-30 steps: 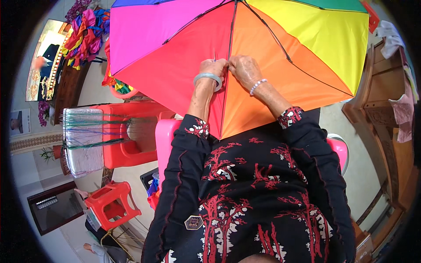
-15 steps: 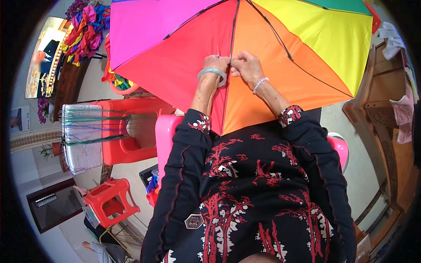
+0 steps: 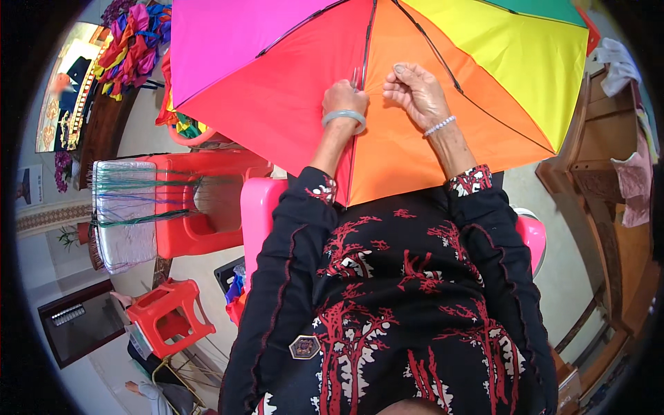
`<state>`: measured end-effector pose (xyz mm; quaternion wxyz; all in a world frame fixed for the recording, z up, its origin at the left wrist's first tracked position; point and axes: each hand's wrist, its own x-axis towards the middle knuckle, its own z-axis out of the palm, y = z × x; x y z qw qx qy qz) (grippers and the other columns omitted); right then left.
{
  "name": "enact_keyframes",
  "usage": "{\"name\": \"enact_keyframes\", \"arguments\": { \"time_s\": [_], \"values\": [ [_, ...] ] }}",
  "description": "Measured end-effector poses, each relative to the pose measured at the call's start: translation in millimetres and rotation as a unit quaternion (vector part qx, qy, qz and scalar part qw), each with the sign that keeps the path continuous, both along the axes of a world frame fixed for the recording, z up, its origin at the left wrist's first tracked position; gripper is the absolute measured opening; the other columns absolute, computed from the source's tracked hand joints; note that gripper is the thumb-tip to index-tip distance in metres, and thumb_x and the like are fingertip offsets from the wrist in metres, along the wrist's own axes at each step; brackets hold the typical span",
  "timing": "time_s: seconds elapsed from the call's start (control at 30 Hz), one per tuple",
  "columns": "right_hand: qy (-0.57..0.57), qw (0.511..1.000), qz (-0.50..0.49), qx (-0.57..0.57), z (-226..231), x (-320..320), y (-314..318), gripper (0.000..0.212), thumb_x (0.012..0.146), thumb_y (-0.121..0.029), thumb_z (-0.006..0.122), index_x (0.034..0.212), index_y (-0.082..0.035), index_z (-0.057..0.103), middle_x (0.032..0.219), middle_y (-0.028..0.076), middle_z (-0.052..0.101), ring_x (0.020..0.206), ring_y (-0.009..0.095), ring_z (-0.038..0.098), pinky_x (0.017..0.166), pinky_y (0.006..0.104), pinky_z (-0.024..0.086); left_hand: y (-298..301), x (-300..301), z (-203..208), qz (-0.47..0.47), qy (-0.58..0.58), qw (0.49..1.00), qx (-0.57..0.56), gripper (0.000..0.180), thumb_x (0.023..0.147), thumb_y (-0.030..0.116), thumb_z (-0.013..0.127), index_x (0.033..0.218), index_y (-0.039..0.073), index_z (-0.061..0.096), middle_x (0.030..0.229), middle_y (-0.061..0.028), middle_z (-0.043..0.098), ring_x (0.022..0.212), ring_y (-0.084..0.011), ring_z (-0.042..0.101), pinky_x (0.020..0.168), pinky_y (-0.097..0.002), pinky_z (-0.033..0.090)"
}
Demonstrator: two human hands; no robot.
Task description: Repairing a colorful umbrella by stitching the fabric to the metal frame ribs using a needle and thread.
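A pale tiled floor point(image 3: 207, 273) runs under red plastic stools point(image 3: 169, 315). On the lap, an open rainbow umbrella point(image 3: 290, 104) fills the upper view, its far edge cut off. The left hand point(image 3: 344, 97) pinches something small at a rib, too tiny to identify; the right hand point(image 3: 415, 93) rests half-curled on orange cloth. Far left, coloured fabric pieces point(image 3: 135, 45) hang.

umbrella point(image 3: 290, 90): 1, rainbow
hands: 2, left hand point(image 3: 344, 97) + right hand point(image 3: 415, 93)
red stool point(image 3: 169, 315): 1
pink chair point(image 3: 259, 207): 1
bracelets: 2, 1 per wrist
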<state>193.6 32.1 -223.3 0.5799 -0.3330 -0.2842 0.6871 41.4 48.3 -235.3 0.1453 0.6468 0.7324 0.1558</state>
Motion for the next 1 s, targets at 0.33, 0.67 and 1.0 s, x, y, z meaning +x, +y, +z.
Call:
{"name": "enact_keyframes", "arguments": {
  "time_s": [0.33,0.67,1.0],
  "values": [
    [-0.529,0.828,0.038,0.182,-11,-12,1,0.017,0.078,-0.019,0.055,0.080,-0.003,0.054,0.065,0.011,0.058,0.062,0.021,0.059,0.058,0.0342,0.048,1,-34,29,-0.038,-0.149,0.986,-0.063,0.025,0.072,0.021,0.053,0.080,-0.001,0.061,0.065,-0.0123,0.059,0.060,-0.0213,0.057,0.056,-0.0331,0.044],
    [-0.630,0.740,0.017,0.234,-24,-27,11,0.018,0.074,-0.019,0.053,0.070,-0.002,0.056,0.068,0.016,0.059,0.066,0.031,0.059,0.060,0.0397,0.045,-20,-40,48,-0.109,0.029,0.993,-0.020,0.030,0.065,0.021,0.068,0.088,0.003,0.060,0.079,-0.0171,0.061,0.078,-0.0299,0.060,0.067,-0.0393,0.046],
    [-0.588,0.781,-0.024,0.209,-26,-30,6,0.013,0.071,-0.013,0.054,0.067,-0.001,0.054,0.060,0.012,0.056,0.054,0.022,0.056,0.052,0.0333,0.044,-33,-19,38,-0.107,0.154,0.982,-0.018,0.017,0.079,0.014,0.046,0.081,0.006,0.061,0.082,-0.0182,0.061,0.079,-0.0348,0.059,0.069,-0.0442,0.048]
  ]
}}
